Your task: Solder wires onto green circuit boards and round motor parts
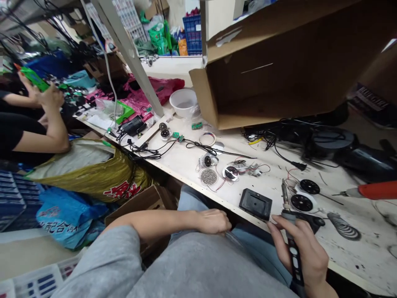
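My right hand (310, 248) is wrapped round the dark handle of a soldering iron (294, 263), whose metal tip points away over the table. Left of that tip, at the table's front edge, lies a black square plastic part (256, 203). Two motor-like parts with black slotted discs, one farther back (309, 186) and one nearer (302, 202), rest just right of the tip with thin red wires. My left hand (214, 221) is closed in a fist above my lap, below the table edge. Its fingertips are turned away, so whatever it may hold is hidden.
A metal coil (344, 227) and a red-handled tool (375, 190) lie right. Wired small parts (231, 173), a speckled round piece (209, 176) and black cables (198, 147) occupy the middle. Behind stand a large cardboard box (214, 101) and white bowl (183, 103). A co-worker's hands (46, 93) are left.
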Motion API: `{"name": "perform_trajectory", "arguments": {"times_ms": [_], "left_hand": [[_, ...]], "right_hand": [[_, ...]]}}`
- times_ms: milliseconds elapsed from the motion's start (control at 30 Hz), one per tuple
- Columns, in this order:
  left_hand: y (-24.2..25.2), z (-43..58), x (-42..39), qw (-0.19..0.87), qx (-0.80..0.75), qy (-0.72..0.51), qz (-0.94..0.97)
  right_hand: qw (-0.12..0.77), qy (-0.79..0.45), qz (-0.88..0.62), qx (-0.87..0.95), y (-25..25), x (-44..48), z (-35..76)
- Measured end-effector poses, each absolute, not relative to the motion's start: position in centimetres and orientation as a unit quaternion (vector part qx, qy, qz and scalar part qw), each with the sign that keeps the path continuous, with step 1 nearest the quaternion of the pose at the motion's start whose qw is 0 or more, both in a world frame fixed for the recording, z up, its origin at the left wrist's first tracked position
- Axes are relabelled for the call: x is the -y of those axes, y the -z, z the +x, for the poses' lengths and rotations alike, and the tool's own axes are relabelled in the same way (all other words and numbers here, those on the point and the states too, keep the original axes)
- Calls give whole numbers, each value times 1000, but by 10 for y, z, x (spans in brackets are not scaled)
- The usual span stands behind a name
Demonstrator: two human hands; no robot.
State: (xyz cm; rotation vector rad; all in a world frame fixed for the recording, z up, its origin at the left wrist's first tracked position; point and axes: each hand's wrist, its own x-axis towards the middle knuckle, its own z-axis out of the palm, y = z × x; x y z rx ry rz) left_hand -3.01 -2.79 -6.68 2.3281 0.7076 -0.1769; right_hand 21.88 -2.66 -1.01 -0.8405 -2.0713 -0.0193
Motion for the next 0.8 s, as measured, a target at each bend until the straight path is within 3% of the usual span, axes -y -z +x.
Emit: {"name": "perform_trajectory", "arguments": {"times_ms": [133, 233, 467, 800], "left_hand": [[86, -49, 28, 488, -386, 9, 783], [95, -56, 31, 510, -459, 17, 727], [74, -49, 30, 512, -406, 25, 757], [74, -62, 26, 678, -370, 45, 633]], "right_hand": [[435, 6, -338, 834, 14, 28, 219], [438, 6, -347, 829, 19, 28, 217], [441, -14, -342, 830, 19, 23, 208], [441, -12, -349, 827, 23, 26, 206]]}}
